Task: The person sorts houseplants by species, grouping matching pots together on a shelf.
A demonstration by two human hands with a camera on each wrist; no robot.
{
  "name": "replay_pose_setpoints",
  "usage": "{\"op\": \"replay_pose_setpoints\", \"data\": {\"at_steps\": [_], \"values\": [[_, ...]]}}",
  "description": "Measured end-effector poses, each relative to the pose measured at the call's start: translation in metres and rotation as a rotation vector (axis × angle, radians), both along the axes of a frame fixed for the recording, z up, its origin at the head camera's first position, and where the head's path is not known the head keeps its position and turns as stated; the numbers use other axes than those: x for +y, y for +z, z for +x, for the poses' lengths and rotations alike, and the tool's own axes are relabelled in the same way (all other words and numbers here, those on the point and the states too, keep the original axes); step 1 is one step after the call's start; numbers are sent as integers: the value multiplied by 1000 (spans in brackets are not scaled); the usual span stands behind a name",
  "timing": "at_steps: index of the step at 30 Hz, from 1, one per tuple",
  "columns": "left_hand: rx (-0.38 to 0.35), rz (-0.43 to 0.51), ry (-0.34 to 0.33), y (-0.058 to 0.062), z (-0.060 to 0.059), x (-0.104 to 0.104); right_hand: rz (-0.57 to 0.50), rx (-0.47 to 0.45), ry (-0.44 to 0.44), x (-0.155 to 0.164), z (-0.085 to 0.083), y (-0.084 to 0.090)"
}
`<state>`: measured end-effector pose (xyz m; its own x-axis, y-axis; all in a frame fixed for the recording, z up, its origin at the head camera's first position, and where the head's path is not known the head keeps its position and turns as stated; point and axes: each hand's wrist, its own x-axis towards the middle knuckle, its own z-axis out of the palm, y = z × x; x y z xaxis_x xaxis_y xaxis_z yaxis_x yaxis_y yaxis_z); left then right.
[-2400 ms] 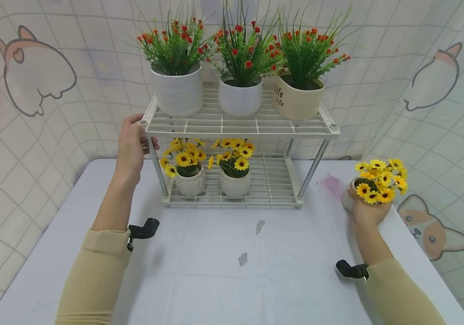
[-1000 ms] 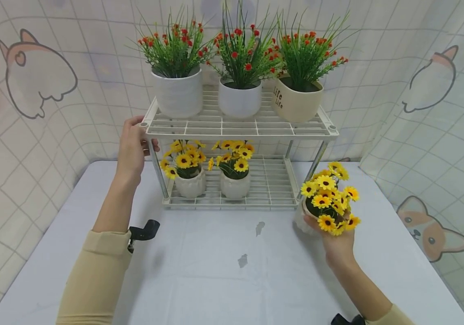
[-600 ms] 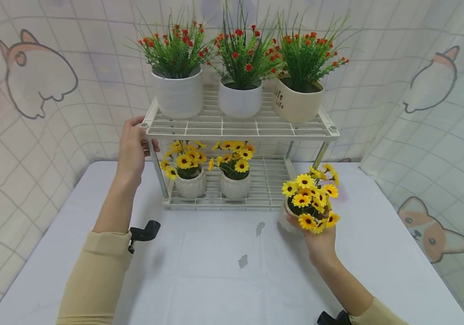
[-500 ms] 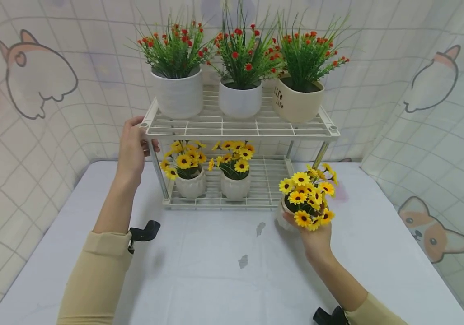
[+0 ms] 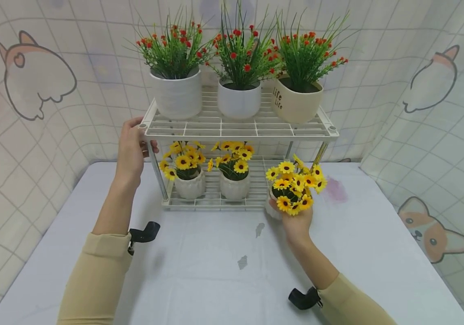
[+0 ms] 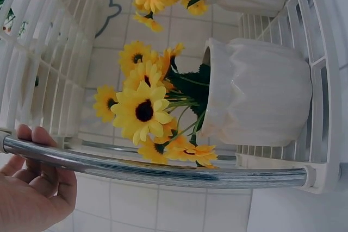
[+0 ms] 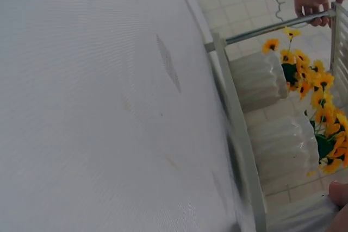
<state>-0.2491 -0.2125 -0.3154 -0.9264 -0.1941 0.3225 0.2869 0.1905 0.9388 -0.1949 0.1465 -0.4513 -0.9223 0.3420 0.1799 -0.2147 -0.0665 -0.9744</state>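
- You work at a white-covered table (image 5: 223, 289) with a few grey marks and a pink stain (image 5: 336, 190) right of the rack.
- Tiled curtain (image 5: 439, 113) with cartoon dog prints hangs behind and on both sides.
- White two-level wire rack (image 5: 240, 127) stands at the back of the table.
- Top level: three pots of red flowers (image 5: 240, 49), two white and one cream pot (image 5: 297, 104) with lettering.
- Bottom level: two white pots of yellow flowers, left pot (image 5: 189, 186) and middle pot (image 5: 234, 187), side by side.
- Your left hand (image 5: 131, 149) grips the rack's front left post, fingers curled round the metal tube (image 6: 163, 173), thumb at the top corner.
- Your right hand (image 5: 297, 221) holds a third flower pot (image 5: 273, 208) from below, fingers wrapped round it, at the rack's bottom front edge on the right, tilted toward you.
- Its yellow blooms (image 5: 294, 183) cover most of the pot; only a sliver of white shows.
- Can't tell whether the pot touches the shelf or the table.
- Right wrist view is blurred: table cloth, rack edge and two pots, only a fingertip at the corner.
- Black wrist mounts (image 5: 144, 232) peek from both beige sleeves.
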Motion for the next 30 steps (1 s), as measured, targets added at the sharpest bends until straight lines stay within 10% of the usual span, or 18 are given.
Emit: {"op": "replay_pose_setpoints", "data": {"at_steps": [30], "values": [[-7, 22, -6, 1, 0, 0, -16, 108, -72, -19, -50, -10]]}}
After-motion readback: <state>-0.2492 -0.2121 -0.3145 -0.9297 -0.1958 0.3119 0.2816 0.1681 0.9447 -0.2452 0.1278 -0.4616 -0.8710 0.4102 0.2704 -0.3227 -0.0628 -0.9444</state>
